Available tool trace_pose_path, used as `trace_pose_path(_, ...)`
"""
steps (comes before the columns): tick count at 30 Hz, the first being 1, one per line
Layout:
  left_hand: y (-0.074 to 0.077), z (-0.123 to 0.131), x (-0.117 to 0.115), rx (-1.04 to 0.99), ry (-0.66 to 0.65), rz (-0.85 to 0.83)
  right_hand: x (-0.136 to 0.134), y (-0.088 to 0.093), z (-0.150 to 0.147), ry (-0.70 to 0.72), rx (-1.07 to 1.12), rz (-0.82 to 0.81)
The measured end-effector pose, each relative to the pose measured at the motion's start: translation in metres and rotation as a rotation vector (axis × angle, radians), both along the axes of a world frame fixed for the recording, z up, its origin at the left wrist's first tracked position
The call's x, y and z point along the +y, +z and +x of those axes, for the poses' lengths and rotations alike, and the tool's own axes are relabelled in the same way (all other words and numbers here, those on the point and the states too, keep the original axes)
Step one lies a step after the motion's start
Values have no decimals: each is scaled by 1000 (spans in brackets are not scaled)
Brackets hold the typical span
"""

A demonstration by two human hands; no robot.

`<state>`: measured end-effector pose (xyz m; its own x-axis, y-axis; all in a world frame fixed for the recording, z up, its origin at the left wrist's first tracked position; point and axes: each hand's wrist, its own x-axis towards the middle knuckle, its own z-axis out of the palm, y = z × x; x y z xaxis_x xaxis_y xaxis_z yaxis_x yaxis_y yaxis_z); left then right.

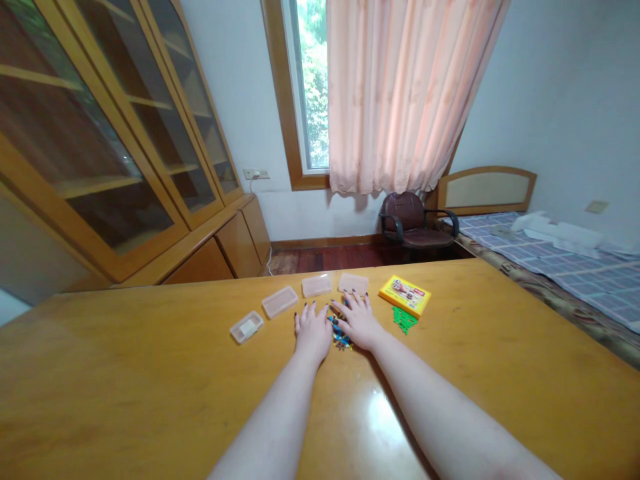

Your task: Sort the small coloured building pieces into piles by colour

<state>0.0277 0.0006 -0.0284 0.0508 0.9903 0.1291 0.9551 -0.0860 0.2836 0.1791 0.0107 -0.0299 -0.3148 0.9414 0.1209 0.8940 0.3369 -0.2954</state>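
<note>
A small pile of blue, brown and other coloured pieces [342,337] lies on the wooden table between my hands. My left hand [313,331] rests at the pile's left side, palm down with its fingers apart. Spread over the pile's right edge is my right hand [361,321], which covers some pieces. Neither hand holds anything that shows. Clear plastic boxes curve around beyond the hands: one with a white item inside [247,327], then another [280,303], a third [317,285], and one just past my right fingertips [353,283].
Right of my hands, a yellow box [405,295] lies flat, with green pieces [404,320] at its near edge. The wooden table [150,373] spans the foreground. Beyond it stand a dark red armchair [413,223], a bed [565,253] and a glass-fronted cabinet [220,257].
</note>
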Motion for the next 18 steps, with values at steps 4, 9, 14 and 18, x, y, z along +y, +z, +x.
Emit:
trace_pose_path(4, -1, 1, 2, -35, 15, -16, 2, 1, -3, -10, -1, -46)
trace_pose_path(9, 8, -5, 0, -78, -38, 40, 5, 0, 5, -92, 73, -44)
trace_pose_path(14, 9, -9, -5, -27, -83, 6, 6, 0, 19, -108, 221, -3)
trace_pose_path(18, 5, -7, -3, -20, -98, -16, 4, 1, 19, -47, 216, -9)
